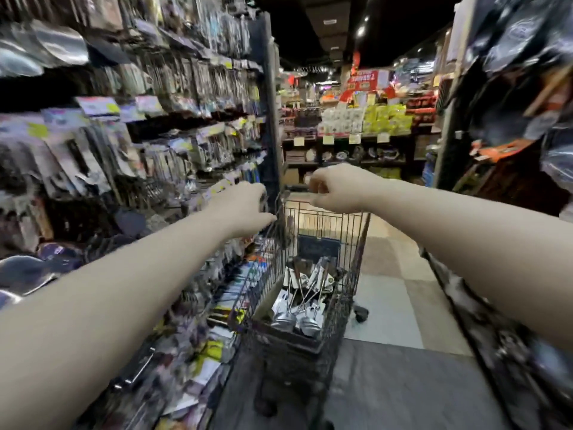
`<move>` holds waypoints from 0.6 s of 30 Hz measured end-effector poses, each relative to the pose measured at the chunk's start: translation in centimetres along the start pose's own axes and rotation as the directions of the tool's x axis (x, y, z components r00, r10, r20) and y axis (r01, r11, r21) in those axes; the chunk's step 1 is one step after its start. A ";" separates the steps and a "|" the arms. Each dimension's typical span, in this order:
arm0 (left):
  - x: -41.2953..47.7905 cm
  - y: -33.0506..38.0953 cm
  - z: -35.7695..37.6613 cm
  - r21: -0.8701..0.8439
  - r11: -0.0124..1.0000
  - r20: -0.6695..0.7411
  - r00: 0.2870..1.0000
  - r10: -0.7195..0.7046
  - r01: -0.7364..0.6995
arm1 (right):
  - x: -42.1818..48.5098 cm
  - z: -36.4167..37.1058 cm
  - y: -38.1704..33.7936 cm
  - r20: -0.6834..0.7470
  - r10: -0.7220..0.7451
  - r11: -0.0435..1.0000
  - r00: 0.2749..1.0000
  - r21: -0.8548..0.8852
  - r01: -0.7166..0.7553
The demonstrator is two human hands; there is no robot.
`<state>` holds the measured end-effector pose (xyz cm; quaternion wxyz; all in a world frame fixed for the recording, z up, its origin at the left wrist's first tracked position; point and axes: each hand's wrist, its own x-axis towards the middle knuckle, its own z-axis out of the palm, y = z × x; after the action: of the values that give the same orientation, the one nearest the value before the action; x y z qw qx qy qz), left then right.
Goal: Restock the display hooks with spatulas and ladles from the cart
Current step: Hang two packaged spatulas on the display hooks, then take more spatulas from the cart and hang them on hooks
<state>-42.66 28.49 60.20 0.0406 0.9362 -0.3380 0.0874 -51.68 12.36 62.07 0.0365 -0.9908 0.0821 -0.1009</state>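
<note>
Ladles (297,318) lie in the cart (352,274): likely stiff, light, slick steel, best gripped mid-handle. Left hand (245,209) reaches forward, fingers hidden; right hand (335,189) fingers curled, grasp unclear.

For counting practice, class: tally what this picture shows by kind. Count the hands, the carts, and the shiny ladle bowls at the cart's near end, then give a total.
Hands: 2, the left hand and the right hand
Cart: 1
Ladle bowls: 2
Total: 5
Other utensils are too blurred to count.
</note>
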 end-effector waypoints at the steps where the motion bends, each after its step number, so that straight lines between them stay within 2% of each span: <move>1: 0.7 0.8 1.2 -0.003 1.000 0.022 1.000 0.009 -0.009 | 0.0 1.1 1.3 0.012 0.022 1.000 1.000 -0.002 -0.022; 11: 8.3 5.4 13.7 -0.081 0.994 0.216 0.973 0.083 -0.067 | 2.2 12.4 10.5 0.199 0.167 0.983 0.966 0.043 -0.179; 18: 17.9 3.6 22.6 -0.132 0.990 0.311 0.946 0.090 -0.051 | 10.7 19.3 15.3 0.278 0.202 0.976 0.939 0.026 -0.217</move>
<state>-28.37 11.43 41.55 0.0401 0.9210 -0.3783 -0.0835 -39.72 -3.40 43.90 0.0861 -0.9794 0.1784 0.0393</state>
